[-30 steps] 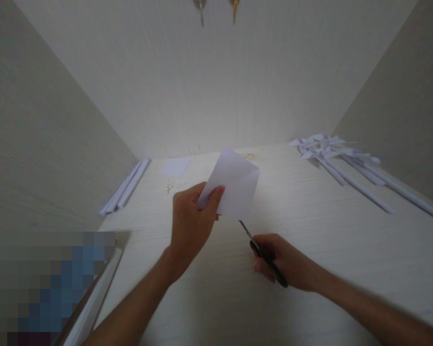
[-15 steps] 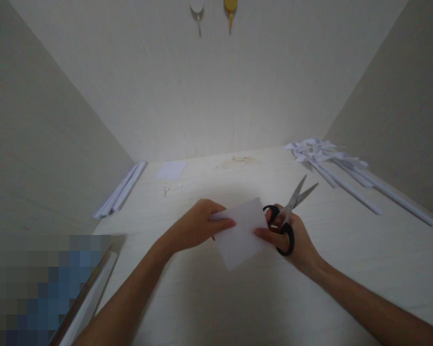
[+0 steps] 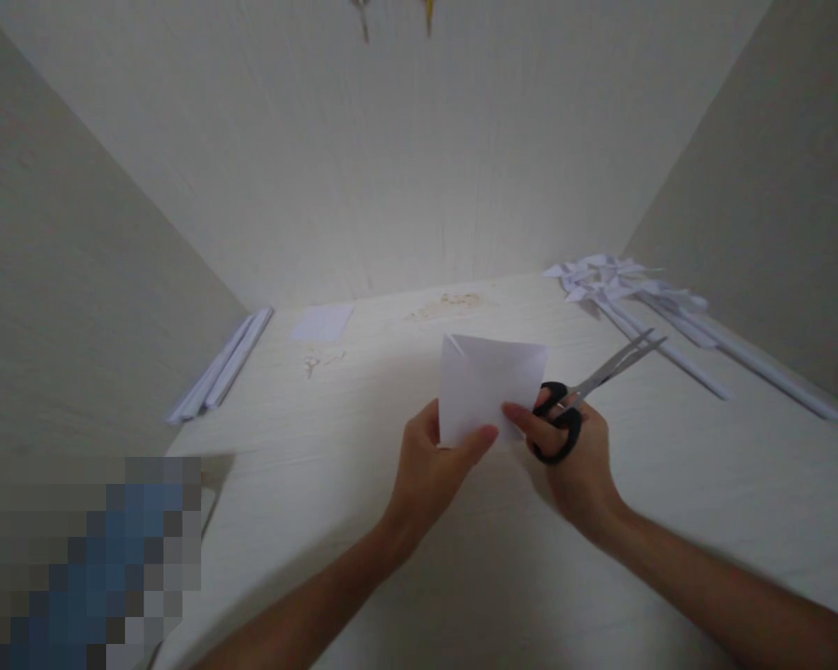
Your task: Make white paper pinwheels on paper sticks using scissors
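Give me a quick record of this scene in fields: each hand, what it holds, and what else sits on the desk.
left hand: pinches the lower edge of the folded white paper, held upright above the desk
right hand: grips the black-handled scissors, fingertip also touching the paper
scissors: blades nearly closed, pointing away to the right, clear of the paper
desk: pale wood grain
far right: paper pinwheels lying in a heap
far left: rolled paper sticks
back: small paper square lying flat
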`<state>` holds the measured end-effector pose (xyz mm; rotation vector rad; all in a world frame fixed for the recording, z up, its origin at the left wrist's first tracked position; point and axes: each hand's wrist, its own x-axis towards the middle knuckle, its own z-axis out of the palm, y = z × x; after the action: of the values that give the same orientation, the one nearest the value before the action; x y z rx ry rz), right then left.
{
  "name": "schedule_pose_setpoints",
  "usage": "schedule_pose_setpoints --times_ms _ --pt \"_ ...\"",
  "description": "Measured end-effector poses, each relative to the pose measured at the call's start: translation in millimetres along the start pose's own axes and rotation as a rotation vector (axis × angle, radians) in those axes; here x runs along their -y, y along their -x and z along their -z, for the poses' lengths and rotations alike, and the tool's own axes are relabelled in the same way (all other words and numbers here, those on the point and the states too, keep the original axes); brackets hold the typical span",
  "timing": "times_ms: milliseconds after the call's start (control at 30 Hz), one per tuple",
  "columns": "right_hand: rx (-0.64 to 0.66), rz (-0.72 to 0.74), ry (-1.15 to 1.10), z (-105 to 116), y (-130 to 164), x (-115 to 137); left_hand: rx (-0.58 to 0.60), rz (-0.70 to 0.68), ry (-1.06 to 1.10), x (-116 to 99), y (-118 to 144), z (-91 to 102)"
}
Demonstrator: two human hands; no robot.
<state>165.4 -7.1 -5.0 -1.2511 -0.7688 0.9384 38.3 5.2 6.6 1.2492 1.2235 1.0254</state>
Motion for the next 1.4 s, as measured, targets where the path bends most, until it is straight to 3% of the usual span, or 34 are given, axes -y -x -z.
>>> schedule_pose_setpoints --times_ms 133,367,467,733,933,1400 --pt "0.079 -0.032 0.071 2.1 -0.2 -2.9 -0.090 0.002 -0.069 2.4 -2.6 1.1" --pt "0.711 -0.090 0.235 7.2 0.3 -5.8 -0.272 -0.185 0.115 -33.8 -20.0 30.2" --pt "0.857 -0.087 0.330 5.2 6.5 1.9 -0.291 -0.248 0.090 -44.3 -18.4 35.2" --pt "0.912 -0.106 0.369 4.2 10.6 5.0 -0.166 -0.168 0.109 -47.4 -11.9 29.7" --pt "0.923 -0.107 0.365 4.7 10.5 6.7 -0.148 -0.078 0.160 -46.0 -11.4 25.9" --pt "0.939 -0.110 0.339 6.4 10.9 5.5 -0.084 -0.097 0.218 -41.2 -14.5 29.5"
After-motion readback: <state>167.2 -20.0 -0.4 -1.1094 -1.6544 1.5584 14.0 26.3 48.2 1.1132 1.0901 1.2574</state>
